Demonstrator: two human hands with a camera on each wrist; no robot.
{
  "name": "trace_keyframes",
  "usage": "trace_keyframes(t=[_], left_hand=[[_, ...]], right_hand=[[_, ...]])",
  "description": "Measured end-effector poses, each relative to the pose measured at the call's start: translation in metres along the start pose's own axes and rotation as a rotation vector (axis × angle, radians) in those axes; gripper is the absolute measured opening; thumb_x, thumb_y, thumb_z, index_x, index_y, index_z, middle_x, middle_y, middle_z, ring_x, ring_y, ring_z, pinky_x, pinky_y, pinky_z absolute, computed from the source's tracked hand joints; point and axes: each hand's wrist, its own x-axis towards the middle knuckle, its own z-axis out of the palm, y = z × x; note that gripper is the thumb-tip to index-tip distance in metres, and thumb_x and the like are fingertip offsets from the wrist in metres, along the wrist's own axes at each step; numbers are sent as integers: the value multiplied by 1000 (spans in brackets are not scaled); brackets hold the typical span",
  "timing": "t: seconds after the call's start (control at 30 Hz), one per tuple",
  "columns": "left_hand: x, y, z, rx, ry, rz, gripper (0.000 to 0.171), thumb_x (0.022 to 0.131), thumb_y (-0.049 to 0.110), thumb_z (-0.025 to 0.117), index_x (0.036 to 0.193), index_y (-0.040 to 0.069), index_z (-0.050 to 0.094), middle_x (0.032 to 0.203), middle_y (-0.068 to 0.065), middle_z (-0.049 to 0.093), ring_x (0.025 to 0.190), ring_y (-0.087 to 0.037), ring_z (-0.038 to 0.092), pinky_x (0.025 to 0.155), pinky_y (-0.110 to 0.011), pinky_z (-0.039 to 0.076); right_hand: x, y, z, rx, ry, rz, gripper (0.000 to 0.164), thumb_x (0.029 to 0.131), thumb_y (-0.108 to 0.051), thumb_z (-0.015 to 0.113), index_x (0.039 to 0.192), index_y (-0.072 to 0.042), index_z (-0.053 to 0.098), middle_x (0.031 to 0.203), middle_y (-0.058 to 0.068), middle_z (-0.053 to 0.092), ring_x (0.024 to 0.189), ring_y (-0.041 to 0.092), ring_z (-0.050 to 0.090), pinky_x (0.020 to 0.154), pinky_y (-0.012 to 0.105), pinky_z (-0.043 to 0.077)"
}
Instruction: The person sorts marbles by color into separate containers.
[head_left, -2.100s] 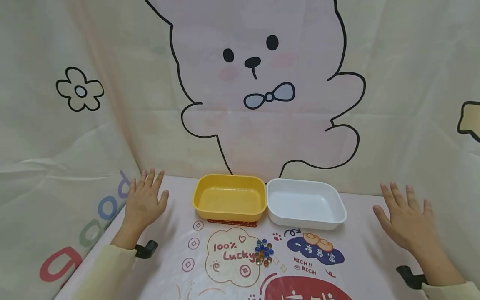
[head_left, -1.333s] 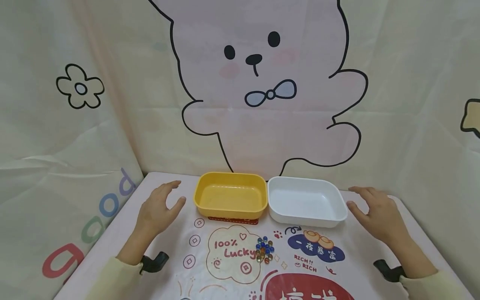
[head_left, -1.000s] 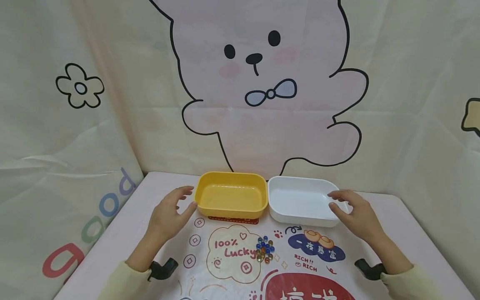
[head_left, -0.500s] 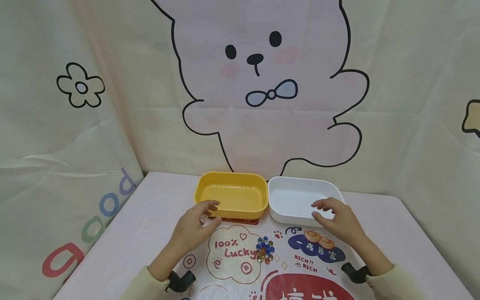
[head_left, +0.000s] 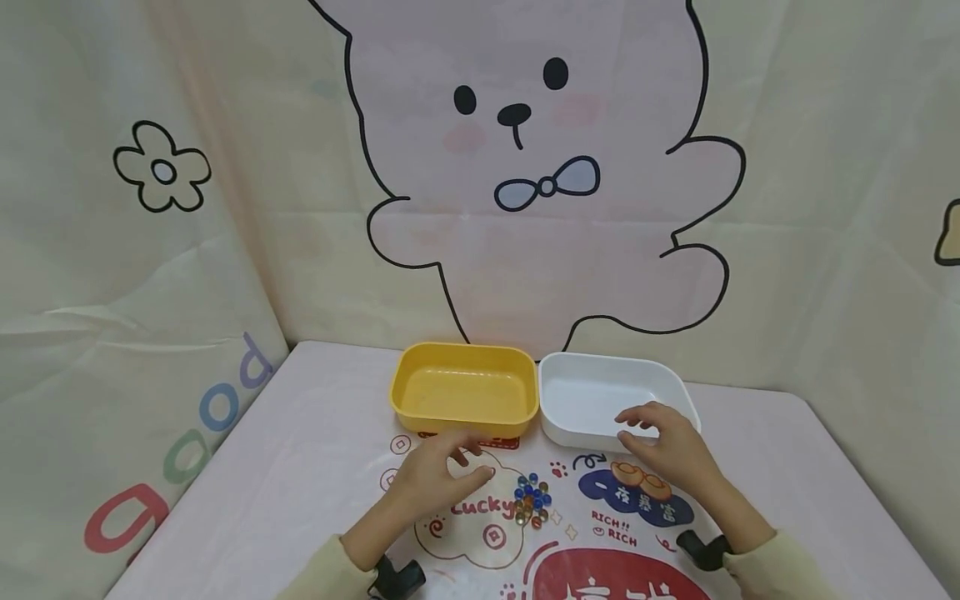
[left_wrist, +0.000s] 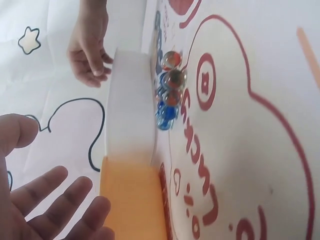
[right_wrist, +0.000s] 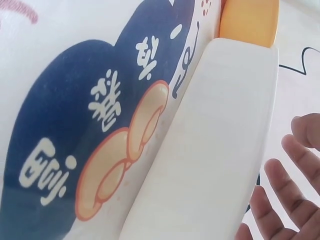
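A small cluster of glass marbles (head_left: 532,500), blue and amber, lies on the printed tabletop in front of two trays. My left hand (head_left: 437,477) hovers just left of the marbles, its fingers loosely bent and holding nothing. In the left wrist view the marbles (left_wrist: 170,90) appear beyond that hand's spread fingers (left_wrist: 60,200). My right hand (head_left: 670,443) overlaps the front right of the white tray (head_left: 592,437) in the head view, also holding nothing. Its relaxed fingers (right_wrist: 282,195) show beside the tray's wall in the right wrist view.
A yellow tray (head_left: 465,417) stands against the white one on its left; no contents show in either. Behind them rises a cloth backdrop (head_left: 300,250) with a bear drawing. Printed words and pictures decorate the white table cover (head_left: 315,433).
Both hands have come inward from the table's sides. The left has moved right and nearer, past the yellow tray's front; the right has moved left to the white tray. Trays and marbles stay put.
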Motion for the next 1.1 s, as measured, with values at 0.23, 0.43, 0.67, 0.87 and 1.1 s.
trace_keyframes(t=[0.23, 0.43, 0.67, 0.87, 1.1], left_hand=[[5, 0, 15, -66, -103, 15, 37, 83, 36, 72, 117, 23, 65, 100, 0, 69, 84, -15, 64, 64, -20, 50], [13, -1, 29, -80, -146, -4, 28, 81, 35, 74, 108, 25, 70, 95, 7, 70, 79, -8, 61, 64, -20, 49], [21, -3, 40, -82, -190, -33, 20, 79, 30, 75, 99, 26, 72, 82, 17, 65, 68, -6, 55, 58, -21, 47], [26, -7, 47, -89, -226, -57, 15, 79, 27, 73, 94, 26, 72, 77, 17, 62, 60, -6, 55, 50, -24, 48], [30, -5, 50, -89, -267, -89, 11, 78, 23, 74, 90, 24, 74, 72, 15, 62, 54, -6, 57, 50, -24, 48]], right_hand=[[2, -2, 3, 6, 7, -8, 21, 79, -16, 77, 99, -14, 72, 95, 6, 69, 92, 28, 62, 76, 49, 56], [3, -3, 4, 16, -12, 1, 19, 79, -12, 77, 97, -13, 73, 95, 6, 70, 90, 26, 61, 77, 48, 56], [4, -3, 5, 14, -24, 18, 15, 79, -11, 76, 93, -14, 73, 94, 5, 70, 89, 24, 61, 78, 48, 56], [5, -3, 7, 7, -31, 22, 14, 79, -11, 75, 93, -15, 74, 94, 3, 70, 87, 21, 61, 76, 43, 56], [5, -2, 9, 12, -34, 25, 14, 79, -12, 75, 93, -16, 74, 94, 3, 70, 87, 20, 61, 74, 41, 56]])
